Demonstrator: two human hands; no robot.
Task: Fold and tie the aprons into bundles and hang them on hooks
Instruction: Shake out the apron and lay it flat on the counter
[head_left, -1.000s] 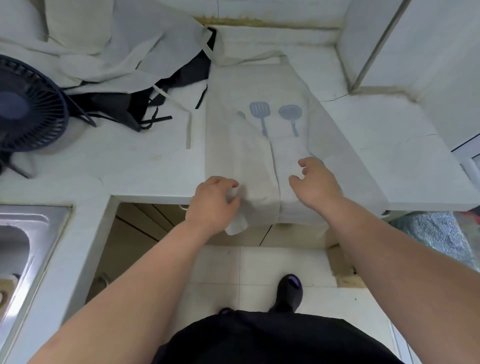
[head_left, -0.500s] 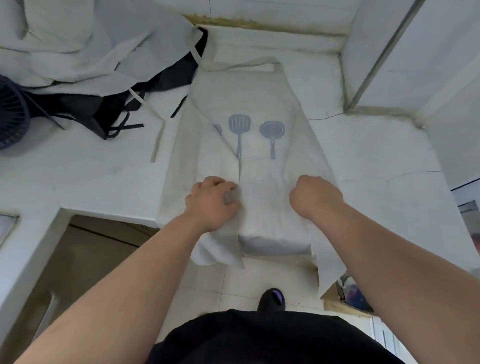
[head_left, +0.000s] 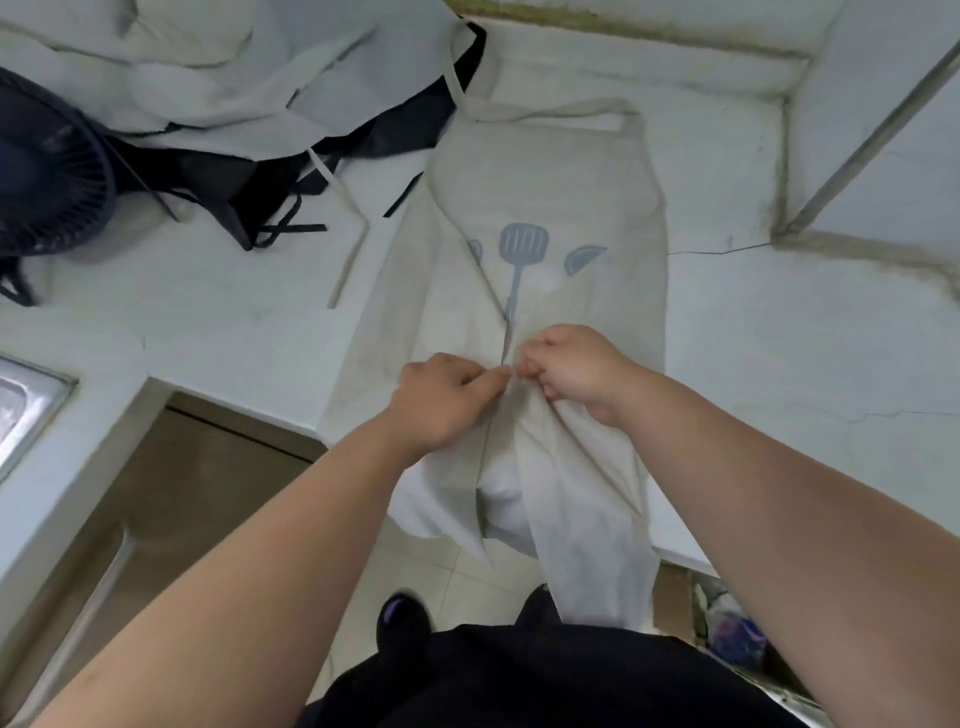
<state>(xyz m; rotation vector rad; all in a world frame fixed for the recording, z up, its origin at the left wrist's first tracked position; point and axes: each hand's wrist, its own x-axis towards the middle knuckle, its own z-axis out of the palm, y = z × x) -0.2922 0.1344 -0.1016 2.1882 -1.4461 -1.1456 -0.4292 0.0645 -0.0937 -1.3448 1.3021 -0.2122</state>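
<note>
A cream apron printed with grey-blue kitchen utensils lies lengthwise on the white counter, both long sides folded in toward the middle. Its lower end hangs over the counter's front edge toward the floor. My left hand pinches the left folded edge at the centre line. My right hand pinches the right folded edge right beside it, fingertips almost meeting. The apron's neck strap lies at the far end.
A heap of pale aprons and a black apron with loose ties lies at the back left. A dark fan stands at the far left. A steel sink shows at the left edge. A wall corner rises at the right.
My hands have come together at the apron's centre line. The right side of the apron has been folded in over the pan print, and more cloth hangs off the front edge.
</note>
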